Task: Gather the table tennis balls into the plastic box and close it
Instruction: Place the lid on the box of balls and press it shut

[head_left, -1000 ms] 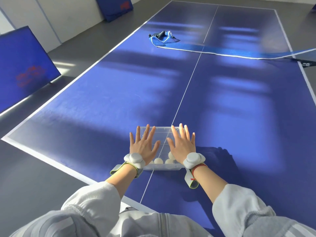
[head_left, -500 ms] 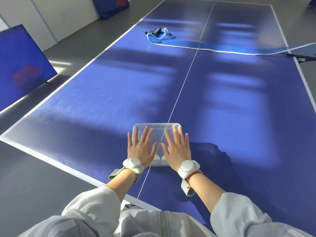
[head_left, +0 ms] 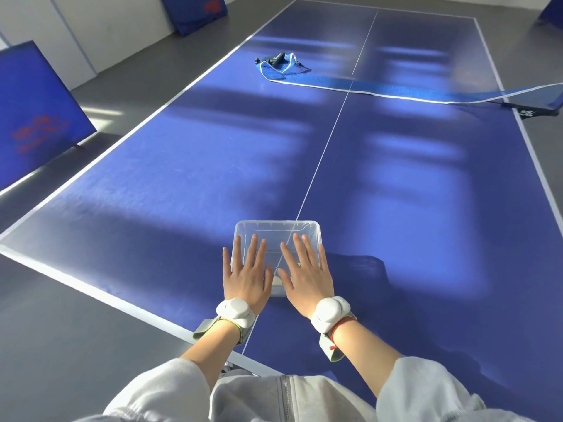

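A clear plastic box (head_left: 277,231) with its lid on sits near the front edge of the blue table tennis table, on the white centre line. My left hand (head_left: 247,277) lies flat on the left half of the lid, fingers straight and spread. My right hand (head_left: 306,274) lies flat on the right half in the same way. A sliver of a white ball (head_left: 277,281) shows through the plastic between my thumbs; the other balls are hidden under my hands.
A loose blue net (head_left: 365,86) lies across the middle of the table, bunched with its clamp (head_left: 275,60) at the left. Blue barrier boards (head_left: 33,117) stand on the grey floor to the left. The table edge (head_left: 128,306) runs close in front of me.
Both hands have slid back toward me along the lid, so more of the box's far end shows. They cover nearly all the balls now.
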Available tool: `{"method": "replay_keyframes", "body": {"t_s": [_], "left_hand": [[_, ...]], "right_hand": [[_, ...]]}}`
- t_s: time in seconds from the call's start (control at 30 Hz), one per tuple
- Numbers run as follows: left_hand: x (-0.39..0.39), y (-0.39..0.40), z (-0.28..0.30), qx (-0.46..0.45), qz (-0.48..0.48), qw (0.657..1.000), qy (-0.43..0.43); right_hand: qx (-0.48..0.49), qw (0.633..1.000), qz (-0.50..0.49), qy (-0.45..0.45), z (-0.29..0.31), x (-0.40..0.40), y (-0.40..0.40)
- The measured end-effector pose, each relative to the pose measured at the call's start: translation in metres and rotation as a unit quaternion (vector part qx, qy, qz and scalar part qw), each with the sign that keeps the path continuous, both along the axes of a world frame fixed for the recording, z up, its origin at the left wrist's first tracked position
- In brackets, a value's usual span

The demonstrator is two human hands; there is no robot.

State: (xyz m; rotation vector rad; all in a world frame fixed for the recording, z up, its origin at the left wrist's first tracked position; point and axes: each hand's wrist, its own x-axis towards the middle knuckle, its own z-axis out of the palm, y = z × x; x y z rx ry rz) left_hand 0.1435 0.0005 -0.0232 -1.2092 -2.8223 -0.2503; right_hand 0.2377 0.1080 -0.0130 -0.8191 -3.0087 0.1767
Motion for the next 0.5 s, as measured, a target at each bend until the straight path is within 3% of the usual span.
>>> {"method": "replay_keyframes", "body": {"t_s": [0.27,0.5], "left_hand": [[-0.002,-0.001,-0.003,-0.036,-0.018,0.999,0.007],[-0.023,0.010,0.016,-0.011,-0.037,0.999,-0.002]], "right_hand": [[0.003,0.999,-0.004,-0.047,-0.002,0.000,-0.011],[-0.015,1.000,-0.008,0.016,0.016,-0.021,0.009]]}}
